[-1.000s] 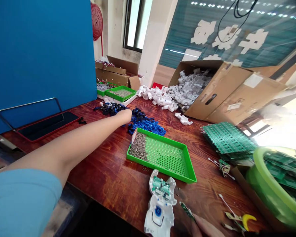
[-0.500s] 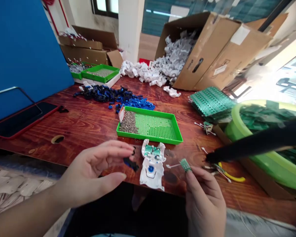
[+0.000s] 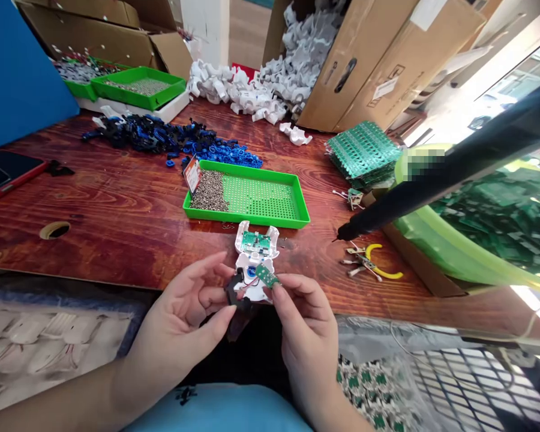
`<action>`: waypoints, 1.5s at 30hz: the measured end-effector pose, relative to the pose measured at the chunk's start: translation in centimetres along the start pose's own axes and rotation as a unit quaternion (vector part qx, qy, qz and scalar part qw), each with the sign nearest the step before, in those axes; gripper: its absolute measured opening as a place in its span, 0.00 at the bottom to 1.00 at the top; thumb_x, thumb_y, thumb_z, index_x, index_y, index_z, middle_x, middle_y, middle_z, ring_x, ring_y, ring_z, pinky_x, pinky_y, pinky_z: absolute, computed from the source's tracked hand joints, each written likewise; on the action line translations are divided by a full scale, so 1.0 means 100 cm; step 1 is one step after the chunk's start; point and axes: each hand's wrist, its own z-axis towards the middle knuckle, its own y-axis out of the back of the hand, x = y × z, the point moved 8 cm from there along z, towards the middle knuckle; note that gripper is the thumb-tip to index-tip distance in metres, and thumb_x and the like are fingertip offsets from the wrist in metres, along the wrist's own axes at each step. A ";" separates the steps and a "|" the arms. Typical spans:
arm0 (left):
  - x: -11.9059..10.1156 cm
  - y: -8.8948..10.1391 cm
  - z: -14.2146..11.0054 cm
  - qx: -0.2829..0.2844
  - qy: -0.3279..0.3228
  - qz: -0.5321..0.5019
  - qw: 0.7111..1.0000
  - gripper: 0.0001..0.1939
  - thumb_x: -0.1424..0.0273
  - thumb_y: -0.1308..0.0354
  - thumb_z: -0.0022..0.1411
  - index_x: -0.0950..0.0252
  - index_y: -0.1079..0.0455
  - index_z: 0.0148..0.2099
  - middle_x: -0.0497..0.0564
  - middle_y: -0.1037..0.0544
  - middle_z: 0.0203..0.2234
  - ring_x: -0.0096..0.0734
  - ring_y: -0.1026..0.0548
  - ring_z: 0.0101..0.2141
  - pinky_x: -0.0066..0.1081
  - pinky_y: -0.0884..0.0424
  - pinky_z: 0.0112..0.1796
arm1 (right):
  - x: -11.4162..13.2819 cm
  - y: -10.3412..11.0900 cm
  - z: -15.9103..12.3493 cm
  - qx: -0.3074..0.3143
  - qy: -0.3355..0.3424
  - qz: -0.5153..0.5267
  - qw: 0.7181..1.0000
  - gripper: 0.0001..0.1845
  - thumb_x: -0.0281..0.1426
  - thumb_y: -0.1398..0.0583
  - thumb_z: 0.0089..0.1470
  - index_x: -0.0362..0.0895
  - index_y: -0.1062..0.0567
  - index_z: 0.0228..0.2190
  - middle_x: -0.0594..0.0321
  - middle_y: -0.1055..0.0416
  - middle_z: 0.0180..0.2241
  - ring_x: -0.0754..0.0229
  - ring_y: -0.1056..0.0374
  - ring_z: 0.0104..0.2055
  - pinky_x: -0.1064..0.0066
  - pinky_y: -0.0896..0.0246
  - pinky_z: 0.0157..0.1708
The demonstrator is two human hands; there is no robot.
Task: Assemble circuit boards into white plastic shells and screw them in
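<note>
My left hand [image 3: 186, 315] pinches a black plastic part [image 3: 237, 294] between thumb and fingers, near the table's front edge. Between thumb and forefinger, my right hand [image 3: 308, 318] grips a small green circuit board [image 3: 267, 275] by its right end. The board is close to the black part, to its upper right; whether its thin lead touches the part is hard to tell. Behind both hands lies an opened white plastic shell [image 3: 242, 238], in two halves. Its far half carries a larger green circuit board [image 3: 255, 242], and its near half a round blue piece [image 3: 251, 272]. My fingers partly cover the near half.
Beyond the shell stands a green tray [image 3: 303, 207] of small screws. Black and blue parts [image 3: 162, 138] lie heaped behind it. At right are a black rod-shaped tool [image 3: 387, 207] slanting over the table, yellow-handled pliers [image 3: 384, 275], stacked green boards [image 3: 362, 150] and a green basin [image 3: 427, 240].
My hands have come together before the shell, bringing the small board leftward to the black part. My left fingers have closed on that part. The view has tilted downward.
</note>
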 end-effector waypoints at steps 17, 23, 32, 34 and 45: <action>0.003 -0.010 -0.008 -0.003 0.101 -0.079 0.992 0.19 0.79 0.39 0.59 0.50 0.30 0.48 0.38 0.20 0.43 0.17 0.21 0.36 0.13 0.26 0.40 | 0.029 -0.013 -0.019 0.111 0.169 -0.153 0.967 0.21 0.15 0.42 0.51 0.48 0.27 0.43 0.62 0.26 0.37 0.61 0.30 0.44 0.64 0.33 0.47; -0.003 0.001 -0.016 -0.039 0.078 -0.038 0.995 0.16 0.78 0.38 0.58 0.52 0.30 0.44 0.36 0.20 0.32 0.14 0.22 0.32 0.09 0.28 0.37 | 0.025 -0.016 -0.020 0.142 0.133 -0.140 0.971 0.20 0.16 0.41 0.52 0.49 0.25 0.42 0.63 0.26 0.36 0.63 0.29 0.40 0.70 0.31 0.40; 0.000 0.002 -0.020 -0.002 0.070 0.029 0.997 0.16 0.77 0.41 0.62 0.47 0.28 0.45 0.36 0.25 0.38 0.12 0.25 0.37 0.07 0.31 0.42 | 0.020 -0.017 -0.020 0.125 0.104 -0.137 0.977 0.17 0.17 0.40 0.52 0.49 0.24 0.40 0.64 0.26 0.35 0.65 0.30 0.38 0.74 0.31 0.37; 0.003 0.002 -0.021 0.001 0.082 0.020 0.996 0.16 0.76 0.41 0.62 0.47 0.28 0.44 0.36 0.25 0.38 0.13 0.25 0.37 0.09 0.31 0.42 | 0.023 -0.018 -0.021 0.138 0.116 -0.156 0.971 0.18 0.16 0.41 0.52 0.48 0.25 0.40 0.63 0.26 0.35 0.65 0.30 0.38 0.74 0.31 0.37; 0.009 0.004 -0.021 0.055 0.109 0.115 0.986 0.12 0.70 0.41 0.62 0.50 0.28 0.47 0.41 0.24 0.39 0.19 0.26 0.41 0.12 0.31 0.43 | 0.026 -0.023 -0.023 0.169 0.122 -0.215 0.954 0.16 0.15 0.41 0.52 0.45 0.25 0.39 0.64 0.27 0.35 0.67 0.30 0.38 0.75 0.33 0.38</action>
